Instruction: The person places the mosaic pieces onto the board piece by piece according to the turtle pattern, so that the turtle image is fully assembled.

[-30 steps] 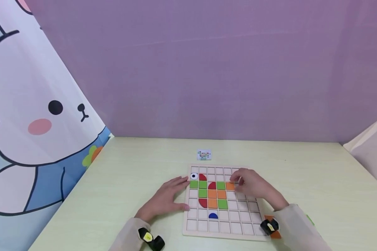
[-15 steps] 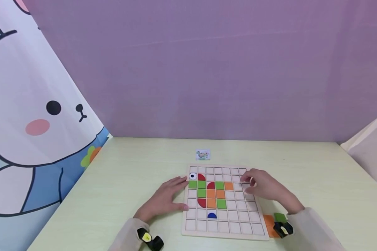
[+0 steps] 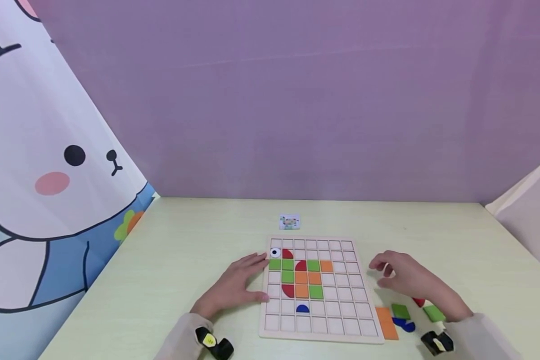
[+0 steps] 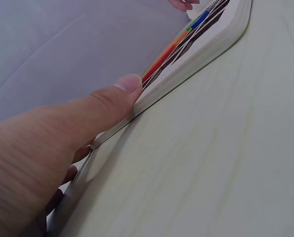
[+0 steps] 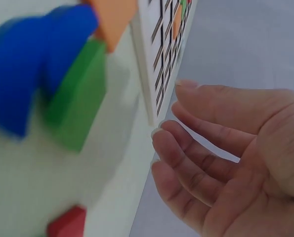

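A pale gridded board (image 3: pixel 321 334) lies on the table with green, orange and red tiles, a blue half-circle (image 3: pixel 303 309) and a white disc with a black dot (image 3: pixel 275 252) in its cells. Against the board's left edge rests my left hand (image 3: pixel 237 282), fingers extended; the left wrist view shows its thumb (image 4: pixel 112 101) on the rim. Off the board's right side hovers my right hand (image 3: pixel 405 274), fingers loosely bent with nothing between them. Below it lie green tiles (image 3: pixel 401 311), blue pieces (image 3: pixel 404 325) and a partly covered red piece (image 3: pixel 418 302).
Orange tiles (image 3: pixel 387 323) sit in a column along the board's lower right edge. A small printed card (image 3: pixel 290 221) lies behind the board on the pale table (image 3: pixel 207 225). A purple backdrop (image 3: pixel 315 100) rises at the table's far edge.
My right hand has left the orange tile in the board and moved right, past the board's edge, uncovering the loose pieces there. The left hand stays on the board's edge.
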A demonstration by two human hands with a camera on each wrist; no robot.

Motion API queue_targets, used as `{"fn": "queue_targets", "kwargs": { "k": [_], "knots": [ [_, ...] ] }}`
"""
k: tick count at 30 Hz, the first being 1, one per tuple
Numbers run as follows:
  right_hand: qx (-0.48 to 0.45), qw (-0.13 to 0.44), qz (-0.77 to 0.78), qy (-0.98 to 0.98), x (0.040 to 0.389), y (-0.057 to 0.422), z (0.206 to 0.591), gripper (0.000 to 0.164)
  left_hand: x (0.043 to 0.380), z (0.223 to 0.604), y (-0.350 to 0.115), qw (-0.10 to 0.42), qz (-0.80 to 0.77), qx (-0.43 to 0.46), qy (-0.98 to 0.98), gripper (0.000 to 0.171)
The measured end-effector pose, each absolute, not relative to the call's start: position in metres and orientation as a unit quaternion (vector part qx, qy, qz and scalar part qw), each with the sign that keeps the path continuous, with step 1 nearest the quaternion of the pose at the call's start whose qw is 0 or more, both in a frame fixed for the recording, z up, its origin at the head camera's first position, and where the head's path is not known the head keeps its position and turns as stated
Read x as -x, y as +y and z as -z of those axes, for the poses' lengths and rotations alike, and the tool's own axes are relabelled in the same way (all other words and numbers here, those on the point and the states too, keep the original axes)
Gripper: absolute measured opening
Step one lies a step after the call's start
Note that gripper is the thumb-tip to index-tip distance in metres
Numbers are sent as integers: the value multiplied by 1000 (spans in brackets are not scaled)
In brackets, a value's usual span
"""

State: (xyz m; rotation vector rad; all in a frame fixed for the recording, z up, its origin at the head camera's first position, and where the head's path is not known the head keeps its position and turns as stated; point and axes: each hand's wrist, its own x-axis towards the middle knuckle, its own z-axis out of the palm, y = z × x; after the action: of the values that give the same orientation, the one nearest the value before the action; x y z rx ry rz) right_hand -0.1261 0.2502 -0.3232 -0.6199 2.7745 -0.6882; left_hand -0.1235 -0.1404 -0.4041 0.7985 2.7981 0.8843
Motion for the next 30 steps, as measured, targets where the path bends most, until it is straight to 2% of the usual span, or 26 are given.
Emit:
{"fn": "queue_targets", "kwargs": {
  "k": [24,30],
  "knots": [
    [209,144,269,929,89,285,334,28,122,401,-142,61,-309,-251,915,86],
    [188,176,274,926,89,288,335,26,122,401,-142,65,-311,-253,914,85]
  ]
}}
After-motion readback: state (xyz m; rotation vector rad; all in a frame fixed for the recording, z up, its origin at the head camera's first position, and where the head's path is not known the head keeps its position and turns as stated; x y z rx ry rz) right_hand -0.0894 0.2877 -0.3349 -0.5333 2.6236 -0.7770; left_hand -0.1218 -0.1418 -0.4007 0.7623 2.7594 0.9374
